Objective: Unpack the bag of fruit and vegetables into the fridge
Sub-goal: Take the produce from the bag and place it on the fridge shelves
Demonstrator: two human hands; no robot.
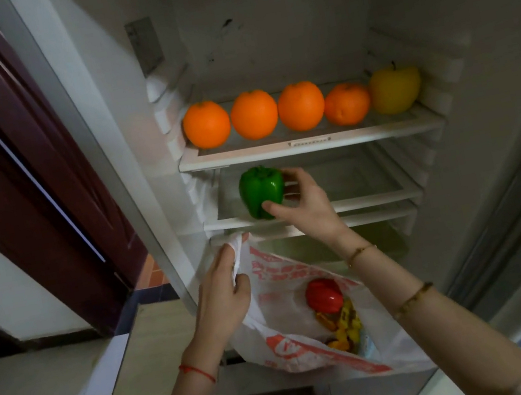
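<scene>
Below the shelf (312, 145) of oranges (254, 115), the right hand (305, 205) pinches a green pepper (262, 191) while left-hand (222, 294) fingers (232, 265) clamp the bag (300, 354), perhaps by its handle.

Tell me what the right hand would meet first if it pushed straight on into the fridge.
Probably nothing soon: the right hand holds the green bell pepper over the second shelf, which looks bare behind it, so the fridge's back wall would come first. Depth is unclear.

Four oranges (254, 115) and a yellow apple (395, 90) are lined up on the fridge's upper shelf (312, 143); a green pepper (261, 192) is held at the second shelf (356, 196).
</scene>
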